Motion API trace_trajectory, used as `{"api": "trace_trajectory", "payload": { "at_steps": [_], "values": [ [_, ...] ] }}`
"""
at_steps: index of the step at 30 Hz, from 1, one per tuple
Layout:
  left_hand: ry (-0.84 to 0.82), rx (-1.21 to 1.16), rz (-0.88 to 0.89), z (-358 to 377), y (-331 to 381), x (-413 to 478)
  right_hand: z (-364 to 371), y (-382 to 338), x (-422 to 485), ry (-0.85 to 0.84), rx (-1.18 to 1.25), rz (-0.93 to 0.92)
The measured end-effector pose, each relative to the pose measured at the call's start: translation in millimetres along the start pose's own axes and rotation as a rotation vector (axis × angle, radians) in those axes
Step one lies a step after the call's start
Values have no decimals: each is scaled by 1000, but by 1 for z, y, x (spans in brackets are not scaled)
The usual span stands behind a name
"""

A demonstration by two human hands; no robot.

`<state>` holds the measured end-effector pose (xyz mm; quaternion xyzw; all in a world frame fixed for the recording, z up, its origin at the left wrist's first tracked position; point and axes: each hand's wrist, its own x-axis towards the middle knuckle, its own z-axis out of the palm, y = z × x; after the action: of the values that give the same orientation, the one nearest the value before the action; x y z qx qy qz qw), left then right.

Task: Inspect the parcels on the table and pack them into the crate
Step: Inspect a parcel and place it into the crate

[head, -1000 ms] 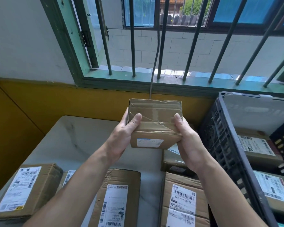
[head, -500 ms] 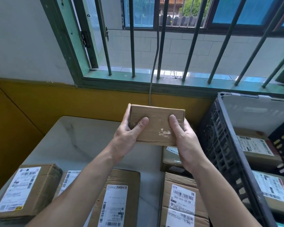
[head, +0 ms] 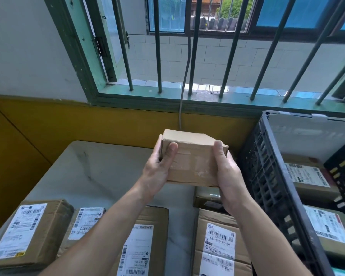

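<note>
**Held parcel and its clearances.** A small cardboard parcel (head: 193,156) is held in the air above the far right part of the table (head: 100,170), with one hand at each end. The left hand (head: 159,172) grips the left end with its thumb laid across the near face. The right hand (head: 227,176) grips the right end in the same way. The fingers of both hands are hidden behind the box.

The parcel's right end and the right hand are near the lattice wall of the black crate (head: 267,176) but do not touch it. To the left and beyond, bare tabletop runs to the yellow wall (head: 108,124). Directly below the held parcel, a low brown parcel (head: 207,196) lies on the table, partly hidden by it.

Four labelled parcels line the near edge:
- a left one (head: 26,234)
- a second (head: 84,222), under the left forearm
- a third (head: 145,246)
- a fourth (head: 217,246)

Inside the crate lie two more labelled parcels, one farther (head: 307,176) and one nearer (head: 331,230).

The held parcel is plain brown. Wrinkled clear tape crosses its near face, and the far right corner of its top looks crushed. A grey cable (head: 184,86) hangs behind it from the barred window.
</note>
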<state>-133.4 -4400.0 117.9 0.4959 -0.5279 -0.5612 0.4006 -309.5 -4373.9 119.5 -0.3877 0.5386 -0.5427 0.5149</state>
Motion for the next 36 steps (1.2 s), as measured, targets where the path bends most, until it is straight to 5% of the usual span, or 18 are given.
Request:
{"api": "trace_trajectory", "payload": {
  "at_steps": [16,36],
  "values": [
    [61,-177,-69,19,-9,7,-8,7,-4,80,-65,31],
    [-95,-173,-76,-3,-11,7,-12,20,-1,-43,-2,113]
  ]
}}
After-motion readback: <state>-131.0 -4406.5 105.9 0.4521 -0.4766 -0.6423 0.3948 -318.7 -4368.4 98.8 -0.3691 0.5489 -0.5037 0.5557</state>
